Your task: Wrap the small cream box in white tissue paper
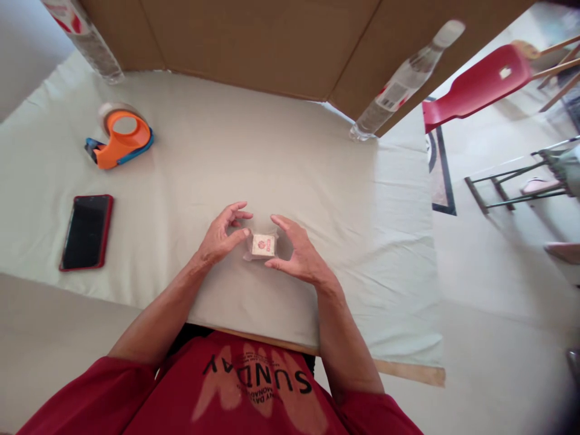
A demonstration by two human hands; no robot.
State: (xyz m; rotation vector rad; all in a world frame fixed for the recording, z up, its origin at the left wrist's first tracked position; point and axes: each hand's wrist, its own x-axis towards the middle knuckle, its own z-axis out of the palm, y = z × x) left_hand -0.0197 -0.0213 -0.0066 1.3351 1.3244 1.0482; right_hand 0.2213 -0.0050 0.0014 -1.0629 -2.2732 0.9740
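A small cream-coloured packet [263, 246] with a red mark, in clear wrapping, lies on the pale cloth of the table [317, 199] near its front edge. My left hand [222, 234] sits just left of it, fingers curled, thumb tip touching the packet's left side. My right hand [296, 252] is just right of it, fingers curved over the packet's far side and thumb below it. Both hands pinch the packet between them.
A red-cased phone [87, 231] lies face up at the left. An orange tape dispenser [121, 136] sits behind it. Two clear plastic bottles [401, 81] [88, 39] stand against a cardboard screen [254, 42] at the back. A red chair [480, 84] stands to the right.
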